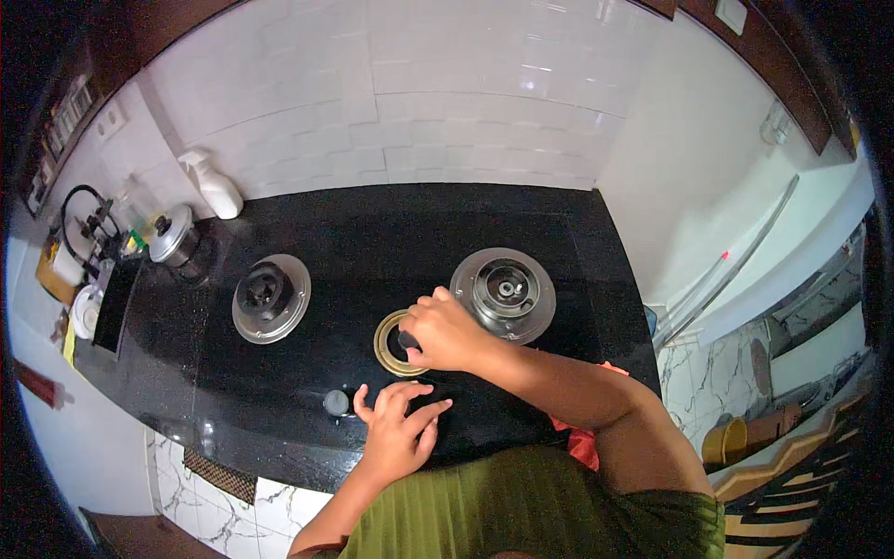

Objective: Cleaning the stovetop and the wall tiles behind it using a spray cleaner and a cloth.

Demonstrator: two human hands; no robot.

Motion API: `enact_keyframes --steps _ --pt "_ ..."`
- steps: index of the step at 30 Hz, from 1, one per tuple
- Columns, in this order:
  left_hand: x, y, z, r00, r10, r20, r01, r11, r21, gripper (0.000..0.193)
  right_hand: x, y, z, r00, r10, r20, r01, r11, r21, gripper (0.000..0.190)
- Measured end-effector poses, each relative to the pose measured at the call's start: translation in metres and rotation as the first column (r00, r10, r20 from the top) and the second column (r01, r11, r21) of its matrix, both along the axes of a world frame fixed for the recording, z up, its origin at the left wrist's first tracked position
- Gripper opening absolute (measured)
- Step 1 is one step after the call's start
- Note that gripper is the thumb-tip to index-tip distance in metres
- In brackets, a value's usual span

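Note:
A brass-coloured burner ring (383,347) lies on the black glass hob (363,244) between two burners. My right hand (443,332) is over its right side with bent fingers, beside a small dark round part; whether they grip it or the ring is hard to tell. My left hand (405,423) is just below the ring, fingers spread and holding nothing. A control knob (336,403) sits left of my left fingertips. The right burner (504,290) shows its bare inner cup on a steel drip plate. On the left burner (264,288) rests a dark burner head.
A white spray bottle (218,190) stands by the tiled wall. Farther left are a lidded steel pot (171,241) and a black hose tap (87,227) by the sink. A red cloth (583,447) lies at the counter's front edge, under my right arm.

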State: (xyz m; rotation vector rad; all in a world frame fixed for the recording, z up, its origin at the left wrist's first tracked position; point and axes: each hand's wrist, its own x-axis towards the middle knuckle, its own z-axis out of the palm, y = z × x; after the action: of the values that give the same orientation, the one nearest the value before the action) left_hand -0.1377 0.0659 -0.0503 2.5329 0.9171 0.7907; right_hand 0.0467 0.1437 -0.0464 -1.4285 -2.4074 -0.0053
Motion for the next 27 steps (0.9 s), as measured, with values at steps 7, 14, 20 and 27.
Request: enact_keyframes --steps 7,14,20,27 --pt "0.004 0.002 0.002 1.0 -0.012 -0.01 0.012 1.0 0.0 0.027 0.102 -0.005 0.042 0.982 -0.179 -0.064 0.179 0.984 -0.011 0.033" --pt "0.013 0.0 0.004 0.999 -0.018 -0.035 0.017 1.0 -0.01 0.026 0.142 -0.016 0.009 0.955 -0.295 0.017 0.294 0.954 0.064 0.031" --pt "0.014 0.002 0.005 0.999 -0.014 -0.052 0.012 1.0 -0.027 0.025 0.15 -0.013 -0.003 0.954 -0.293 0.065 0.294 0.956 -0.006 0.034" --pt "0.014 0.002 0.005 0.999 0.002 -0.043 -0.004 0.999 -0.039 0.025 0.154 -0.015 0.001 0.968 -0.232 0.095 0.239 0.969 -0.064 0.032"
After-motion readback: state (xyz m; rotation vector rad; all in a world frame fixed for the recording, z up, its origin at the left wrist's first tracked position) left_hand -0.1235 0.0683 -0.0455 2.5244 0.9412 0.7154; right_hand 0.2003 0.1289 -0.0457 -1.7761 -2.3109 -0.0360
